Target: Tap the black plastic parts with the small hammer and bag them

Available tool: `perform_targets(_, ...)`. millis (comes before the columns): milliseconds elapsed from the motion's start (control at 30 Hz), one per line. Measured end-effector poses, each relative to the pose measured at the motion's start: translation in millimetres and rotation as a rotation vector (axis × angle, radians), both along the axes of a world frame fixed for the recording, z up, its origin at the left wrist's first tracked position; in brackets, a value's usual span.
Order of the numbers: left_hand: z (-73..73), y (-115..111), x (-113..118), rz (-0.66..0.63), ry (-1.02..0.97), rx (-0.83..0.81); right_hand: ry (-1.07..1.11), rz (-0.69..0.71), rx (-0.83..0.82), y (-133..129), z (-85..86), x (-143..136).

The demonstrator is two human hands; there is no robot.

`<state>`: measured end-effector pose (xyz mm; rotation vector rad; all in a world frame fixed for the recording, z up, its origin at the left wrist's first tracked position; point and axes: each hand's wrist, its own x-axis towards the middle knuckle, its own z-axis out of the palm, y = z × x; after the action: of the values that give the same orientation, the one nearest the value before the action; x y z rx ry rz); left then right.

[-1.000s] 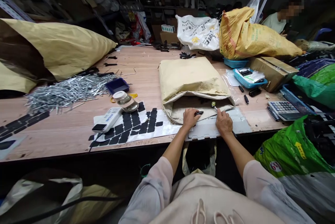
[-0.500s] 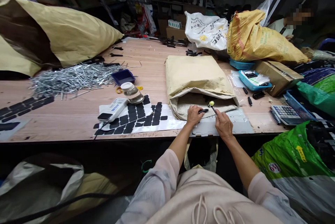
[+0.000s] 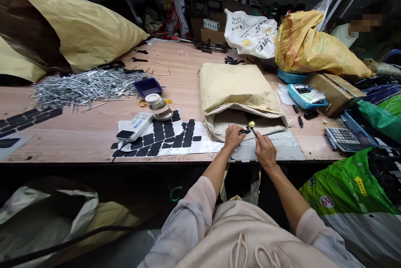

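Observation:
My left hand (image 3: 232,136) is closed on a small black part (image 3: 245,132), which points right across the mouth of a paper sack (image 3: 233,80). Gripped in my right hand (image 3: 265,151) is a thin dark-handled tool with a round yellow-green end (image 3: 252,124). That end sits just above the tip of the black part; whether they touch I cannot tell. The sack lies on the table with its dark opening towards me. Both hands are in front of that opening, over a pale sheet (image 3: 275,149) at the table's edge.
On the left lie a heap of metal rods (image 3: 87,88), a dark blue tray (image 3: 148,87), a lidded jar (image 3: 159,109), a white device (image 3: 136,126) and sheets of black stickers (image 3: 156,136). A calculator (image 3: 343,138), blue baskets and a green sack (image 3: 347,184) are right. A person sits far right.
The tool's round end has come slightly left, closer to the black part in my left hand. My right hand has shifted a little left with it. The camera view has moved slightly.

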<state>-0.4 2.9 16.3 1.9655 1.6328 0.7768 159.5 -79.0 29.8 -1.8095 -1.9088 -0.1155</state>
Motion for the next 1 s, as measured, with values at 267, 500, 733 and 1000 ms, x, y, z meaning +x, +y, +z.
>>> perform_targets(267, -1.6, 2, 0, -0.003, 0.014, -0.012, -0.082, -0.008, -0.027, 10, -0.6, 9)
perform_targets(500, 0.6, -1, -1, -0.002, -0.013, -0.019, -0.146, -0.181, -0.082, 42, -3.9, 48)
perform_targets(733, -0.3, 1, -3, -0.036, -0.001, -0.006, -0.284, -0.195, -0.088, 43, -22.7, 48)
perform_targets(1000, 17.7, -87, -13, -0.354, -0.043, 0.232, -0.314, -0.204, -0.149, 43, -19.5, 43)
